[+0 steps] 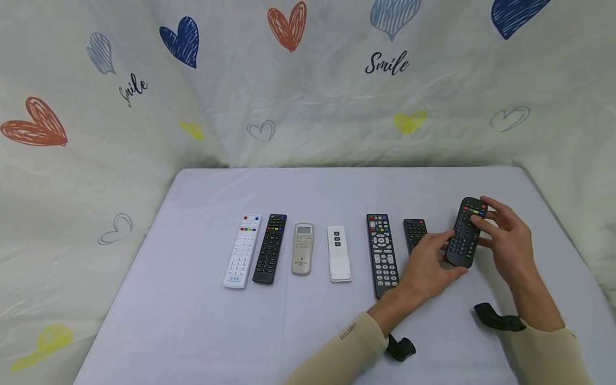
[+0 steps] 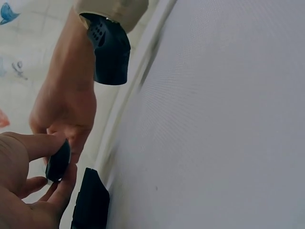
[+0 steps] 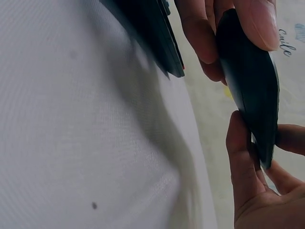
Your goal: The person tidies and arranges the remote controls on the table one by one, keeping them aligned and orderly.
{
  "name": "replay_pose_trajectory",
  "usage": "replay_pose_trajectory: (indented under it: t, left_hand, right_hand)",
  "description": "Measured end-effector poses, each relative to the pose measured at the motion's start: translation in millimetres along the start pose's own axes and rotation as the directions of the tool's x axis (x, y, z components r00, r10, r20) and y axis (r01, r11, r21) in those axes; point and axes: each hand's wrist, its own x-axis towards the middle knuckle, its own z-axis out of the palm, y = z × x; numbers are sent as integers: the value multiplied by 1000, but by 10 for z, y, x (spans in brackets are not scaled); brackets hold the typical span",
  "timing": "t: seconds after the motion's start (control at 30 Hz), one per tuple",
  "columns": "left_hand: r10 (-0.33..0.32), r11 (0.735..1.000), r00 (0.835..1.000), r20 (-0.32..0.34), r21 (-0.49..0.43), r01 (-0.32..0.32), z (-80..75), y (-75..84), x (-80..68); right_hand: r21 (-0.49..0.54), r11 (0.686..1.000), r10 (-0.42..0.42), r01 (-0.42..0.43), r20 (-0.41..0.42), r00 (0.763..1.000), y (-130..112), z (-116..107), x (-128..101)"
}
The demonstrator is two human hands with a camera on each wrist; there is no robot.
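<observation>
Both hands hold a black remote control (image 1: pixel 464 233) with coloured buttons, raised over the right side of the table. My left hand (image 1: pixel 428 266) grips its lower end between thumb and fingers, as the left wrist view also shows on the remote's narrow edge (image 2: pixel 58 163). At the upper end, my right hand (image 1: pixel 511 241) has fingers along the far side and its thumb over the button face. The right wrist view shows the dark side of the remote (image 3: pixel 252 81) between both hands. A shorter black remote (image 1: pixel 415 231) lies partly hidden behind my left hand.
On the white table (image 1: pixel 192 331), a row holds a white remote (image 1: pixel 242 251), a slim black remote (image 1: pixel 270 248), a beige remote with a small display (image 1: pixel 302 249), a small white remote (image 1: pixel 339 253) and a long black remote (image 1: pixel 382 251). A heart-printed curtain (image 1: pixel 327 107) hangs behind.
</observation>
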Motion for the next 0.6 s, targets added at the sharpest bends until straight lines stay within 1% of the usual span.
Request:
replay_pose_trajectory:
  t: [0.17, 0.37, 0.47, 0.6]
  left_hand:
    - [-17, 1000, 1000, 5, -10, 17, 24, 20, -19]
    - [-17, 1000, 1000, -1, -3, 17, 75, 38, -35]
    - [-26, 1000, 1000, -8, -16, 26, 105, 49, -42]
    - [-42, 999, 999, -17, -21, 41, 147, 64, -54]
  right_hand:
    - [6, 1000, 3, -3, 19, 1000, -8, -22, 3]
    - [14, 1000, 7, -8, 39, 999, -7, -65, 7]
    - [-20, 1000, 24, -23, 45, 999, -8, -92, 10]
    - [-102, 994, 29, -23, 57, 998, -11, -123, 15]
